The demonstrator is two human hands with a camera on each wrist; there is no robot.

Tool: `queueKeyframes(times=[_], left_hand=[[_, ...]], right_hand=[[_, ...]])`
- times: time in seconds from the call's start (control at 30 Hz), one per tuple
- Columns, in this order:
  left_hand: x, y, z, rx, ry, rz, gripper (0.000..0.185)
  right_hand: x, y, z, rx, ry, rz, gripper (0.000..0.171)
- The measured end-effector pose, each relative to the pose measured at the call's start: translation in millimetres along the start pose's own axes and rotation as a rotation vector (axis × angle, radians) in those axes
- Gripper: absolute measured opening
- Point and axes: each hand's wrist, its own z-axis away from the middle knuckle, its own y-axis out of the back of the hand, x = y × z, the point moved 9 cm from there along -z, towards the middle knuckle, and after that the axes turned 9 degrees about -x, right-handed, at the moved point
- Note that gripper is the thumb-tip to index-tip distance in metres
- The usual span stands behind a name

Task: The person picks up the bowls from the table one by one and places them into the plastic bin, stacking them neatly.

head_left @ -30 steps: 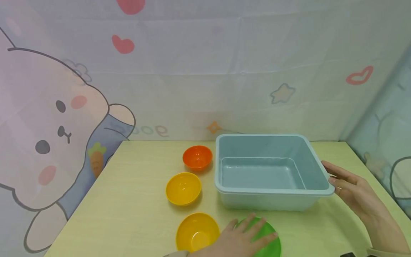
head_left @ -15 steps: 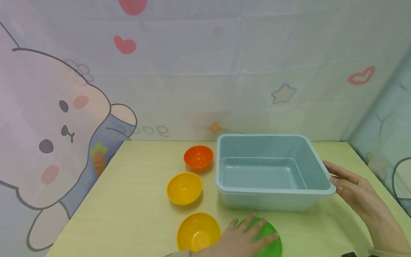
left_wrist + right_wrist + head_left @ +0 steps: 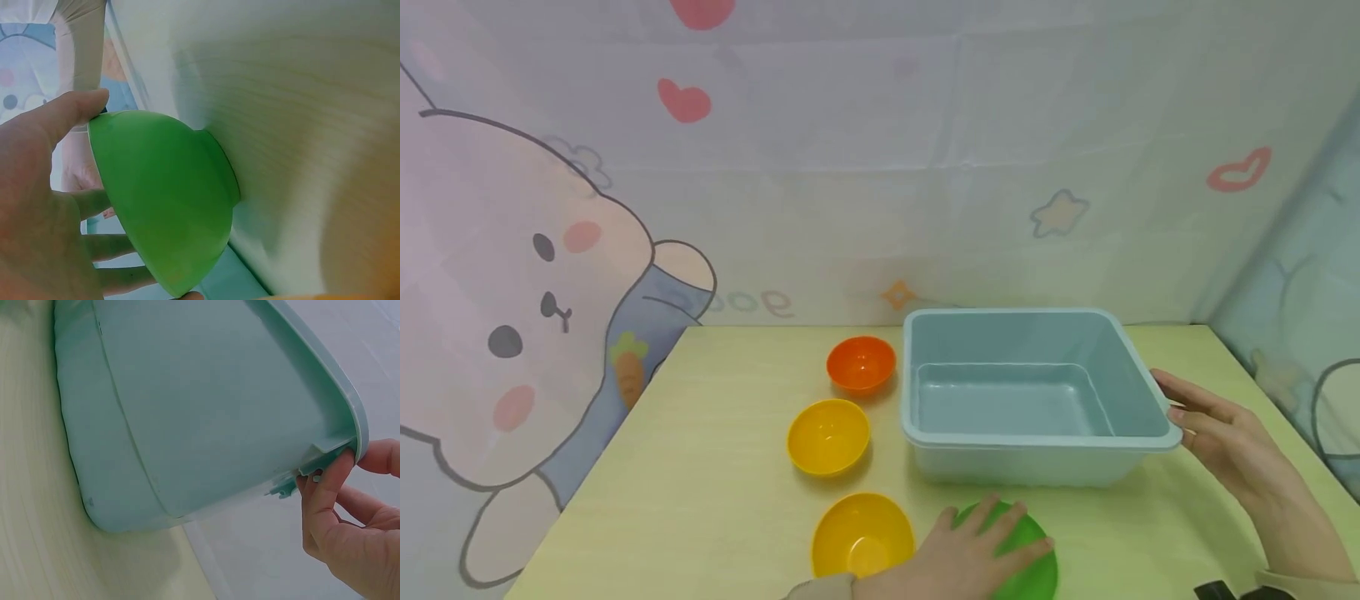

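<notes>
My left hand rests over a green bowl at the front of the table, fingers spread and fairly straight across its top. Seen from the left wrist, the green bowl stands upright on its foot, with my thumb at one side of the rim and the fingers reaching across. My right hand holds the right rim of a light blue plastic basin. In the right wrist view, thumb and fingers pinch the basin's rim at a corner. The bowl's inside is mostly hidden by my left hand.
Left of the basin stand an orange bowl, a yellow bowl behind and another yellow bowl near my left forearm. A printed cloth hangs behind the pale wooden table.
The view shifts slightly with the head. Both hands, the bowls and the basin keep their places.
</notes>
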Motion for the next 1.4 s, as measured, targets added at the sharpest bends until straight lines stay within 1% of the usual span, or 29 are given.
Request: queueKeyframes(times=[0.13,0.27,0.43,0.53,0.67,0.83,1.07,1.33,1.4], left_hand=[[1.5,1.4,-3.2,0.007,0.008,-0.032,0.082],[1.7,2.0,-5.4,0.007,0.012,-0.042,0.084],[1.3,2.3,-8.5,-0.005,0.007,-0.029,0.084],[1.0,1.1,-10.7,-0.016,0.012,-0.026,0.084],[0.7,-0.3,-13.2,-0.027,0.024,-0.020,0.085],[0.2,-1.0,-15.3,-0.050,0.038,-0.013,0.088],[-1.1,-0.2,-14.8,-0.072,0.046,0.003,0.089],[-5.1,3.8,-11.9,-0.055,0.066,0.041,0.090],[-5.5,4.1,-11.3,-0.054,0.063,0.046,0.090]], right_hand=[[-0.8,4.8,3.5,0.028,-0.009,0.033,0.053],[-1.6,6.1,4.7,0.035,-0.004,0.030,0.053],[-1.5,4.0,4.6,0.005,0.002,0.016,0.053],[-0.4,4.0,5.2,0.006,-0.005,0.020,0.053],[1.0,5.5,6.1,0.037,-0.020,0.031,0.052],[0.5,3.4,5.8,0.030,-0.020,0.028,0.052],[-2.3,-0.4,2.9,0.009,0.001,0.023,0.052],[-3.9,-1.7,0.6,0.015,0.005,0.018,0.052],[-3.1,-2.2,0.1,0.009,0.004,0.010,0.052]])
